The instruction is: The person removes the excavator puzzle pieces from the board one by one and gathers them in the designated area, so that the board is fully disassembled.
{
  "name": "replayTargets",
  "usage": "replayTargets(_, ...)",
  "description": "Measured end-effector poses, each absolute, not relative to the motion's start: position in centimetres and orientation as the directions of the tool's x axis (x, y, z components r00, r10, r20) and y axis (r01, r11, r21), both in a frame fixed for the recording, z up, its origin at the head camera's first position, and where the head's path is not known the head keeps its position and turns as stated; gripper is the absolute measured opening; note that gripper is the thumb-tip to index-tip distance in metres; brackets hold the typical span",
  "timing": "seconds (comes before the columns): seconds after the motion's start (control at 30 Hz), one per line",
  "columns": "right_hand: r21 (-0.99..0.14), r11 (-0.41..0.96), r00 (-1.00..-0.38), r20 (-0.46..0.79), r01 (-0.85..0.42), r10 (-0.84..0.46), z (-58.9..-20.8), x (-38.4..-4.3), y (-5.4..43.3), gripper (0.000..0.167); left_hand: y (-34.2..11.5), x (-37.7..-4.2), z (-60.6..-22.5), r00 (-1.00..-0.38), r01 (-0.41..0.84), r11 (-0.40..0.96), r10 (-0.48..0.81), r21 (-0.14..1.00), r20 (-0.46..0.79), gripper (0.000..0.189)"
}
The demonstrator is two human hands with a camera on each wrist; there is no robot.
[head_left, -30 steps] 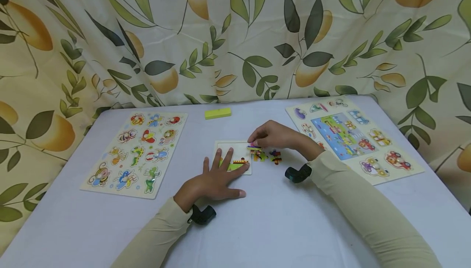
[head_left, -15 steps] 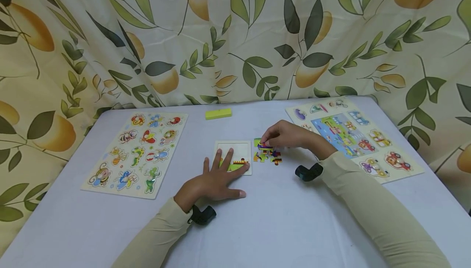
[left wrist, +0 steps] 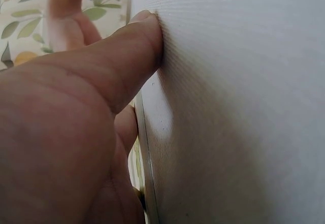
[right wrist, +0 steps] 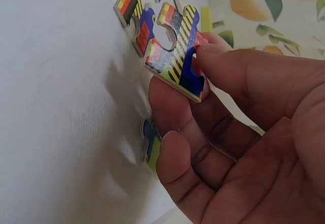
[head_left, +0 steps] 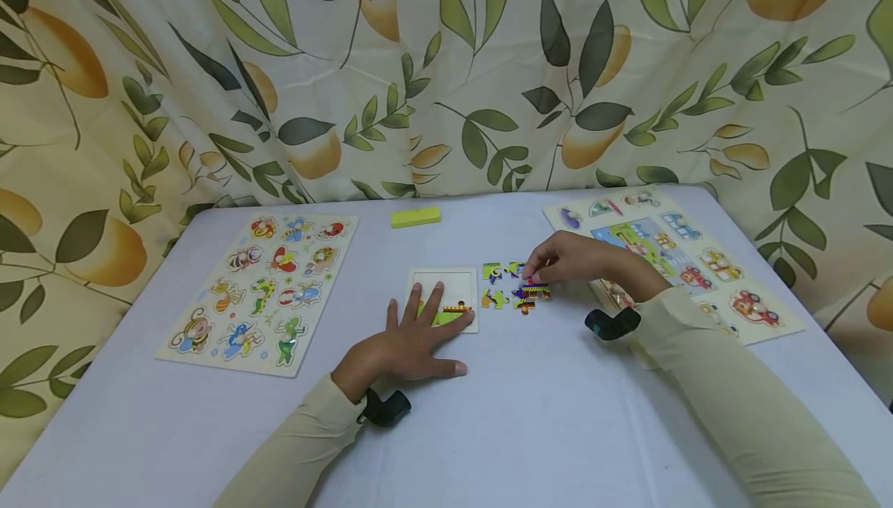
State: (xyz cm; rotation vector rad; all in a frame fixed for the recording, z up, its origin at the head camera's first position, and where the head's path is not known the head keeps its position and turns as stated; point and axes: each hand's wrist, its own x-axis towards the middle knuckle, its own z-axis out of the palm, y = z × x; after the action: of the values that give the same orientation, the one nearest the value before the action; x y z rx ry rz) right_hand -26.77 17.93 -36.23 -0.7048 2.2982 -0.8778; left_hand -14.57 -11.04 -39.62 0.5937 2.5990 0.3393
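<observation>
My left hand (head_left: pixel 412 345) lies with fingers spread over a small white puzzle tray (head_left: pixel 446 279), fingertips on its lower part. A green and orange strip of picture (head_left: pixel 456 312) shows in the tray beside the fingers. My right hand (head_left: pixel 572 256) pinches a jigsaw piece (right wrist: pixel 175 56) between thumb and fingers. It has blue, red and yellow-black stripes and is held tilted above the tablecloth. Several loose jigsaw pieces (head_left: pixel 494 298) lie right of the tray, partly behind the right hand. In the left wrist view, the left thumb (left wrist: pixel 132 51) reaches past the tray's edge to the cloth.
An insect puzzle board (head_left: pixel 261 318) lies at the left. A larger board with vehicle pictures (head_left: pixel 756 306) lies at the right, partly under the right forearm. A yellow-green block (head_left: pixel 416 217) sits at the back, before a leaf-patterned curtain (head_left: pixel 488 66).
My right hand has moved right with the jigsaw piece, from the tray's edge across the loose pieces, more of which now show. The left hand stays put on the tray.
</observation>
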Motion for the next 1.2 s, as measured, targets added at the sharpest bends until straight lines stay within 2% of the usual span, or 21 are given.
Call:
replayTargets(0.37, -0.690, 0.684, -0.682, -0.383, -0.237, -0.623, -36.2, -26.5, 18.9, 0.016, -11.1, -14.5, -39.6, -0.807, 0.349, 0.876, 0.462, 0.334, -0.368, 0.076)
replayTargets(1.2, -0.632, 0.716, -0.706, -0.359, -0.297, -0.611, -36.0, -25.7, 18.7, 0.015, -11.1, -14.3, -39.4, -0.804, 0.350, 0.866, 0.473, 0.357, -0.360, 0.075)
